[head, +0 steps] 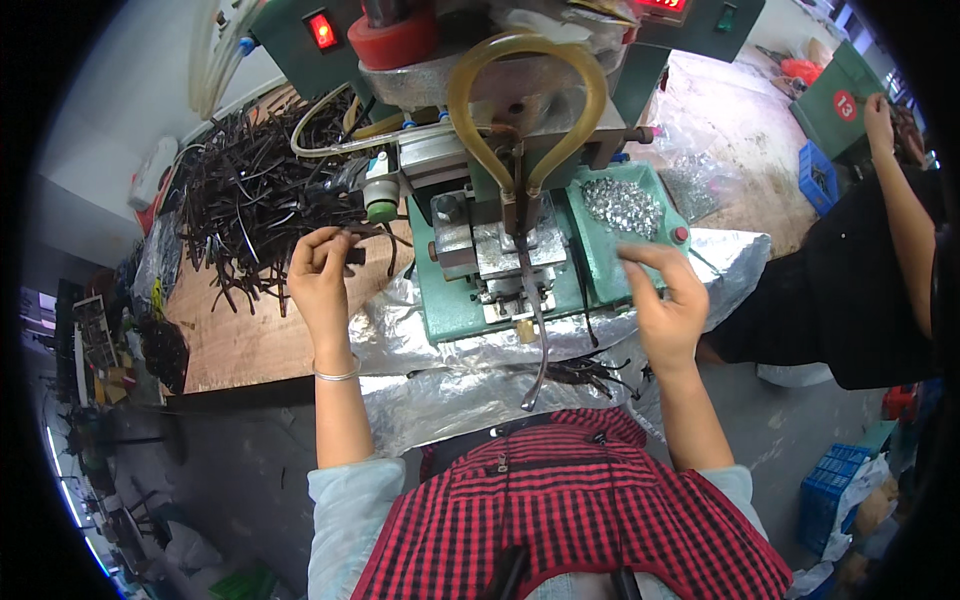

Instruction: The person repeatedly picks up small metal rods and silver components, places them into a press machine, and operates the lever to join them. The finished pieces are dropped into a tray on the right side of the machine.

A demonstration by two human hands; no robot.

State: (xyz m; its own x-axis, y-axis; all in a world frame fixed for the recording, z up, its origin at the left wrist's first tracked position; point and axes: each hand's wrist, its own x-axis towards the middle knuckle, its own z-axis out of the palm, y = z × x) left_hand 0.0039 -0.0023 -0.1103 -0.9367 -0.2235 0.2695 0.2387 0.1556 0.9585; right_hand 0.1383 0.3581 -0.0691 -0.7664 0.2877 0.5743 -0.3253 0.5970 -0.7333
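Observation:
My left hand [322,259] pinches a thin dark plastic strip, likely an eyeglass temple arm [382,234], beside the large heap of dark temple arms [262,195]. My right hand [667,300] hovers by the front right of a green tray [611,259] with a pile of small shiny metal parts [622,206]; whether its fingertips hold a part cannot be told. Between my hands a green bench machine [457,319] has a metal fixture [510,255]. Another temple arm [536,337] sticks out of the fixture towards me, its curved end low.
Foil [405,390] covers the table's front edge, and several dark temple arms [592,371] lie on it. A yellowish hose loop [592,67] stands above the fixture. At right a co-worker's arm [900,187] is near a blue basket [817,178] and a green bin [825,101].

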